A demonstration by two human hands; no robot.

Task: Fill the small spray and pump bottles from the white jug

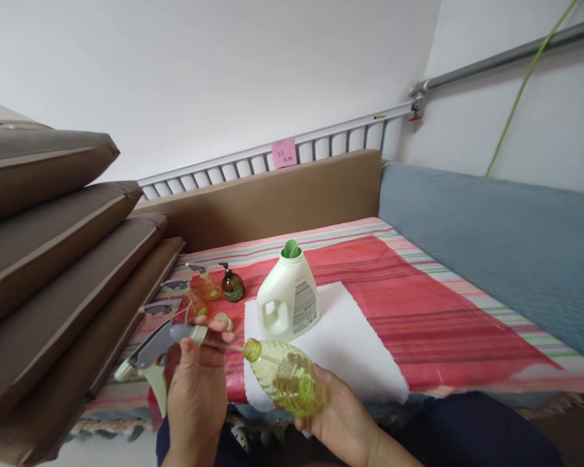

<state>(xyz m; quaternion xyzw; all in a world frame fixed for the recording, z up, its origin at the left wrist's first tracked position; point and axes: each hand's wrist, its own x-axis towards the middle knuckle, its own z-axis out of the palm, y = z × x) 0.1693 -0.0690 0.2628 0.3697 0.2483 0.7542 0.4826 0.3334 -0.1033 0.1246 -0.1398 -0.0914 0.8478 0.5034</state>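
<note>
My left hand is closed on a grey and pale green trigger spray head. The spray head's thin dip tube runs into the open neck of a clear yellow bottle. My right hand grips that bottle near its base, and the bottle lies tilted with its neck toward my left hand. Behind it a white detergent jug with a green pouring spout stands upright on a white cloth. A round pale cap shows just past my left fingers.
A brown pump bottle and several orange spray bottles stand at the left on a red striped cloth. Stacked brown cushions rise at the far left. A brown board and a radiator line the back.
</note>
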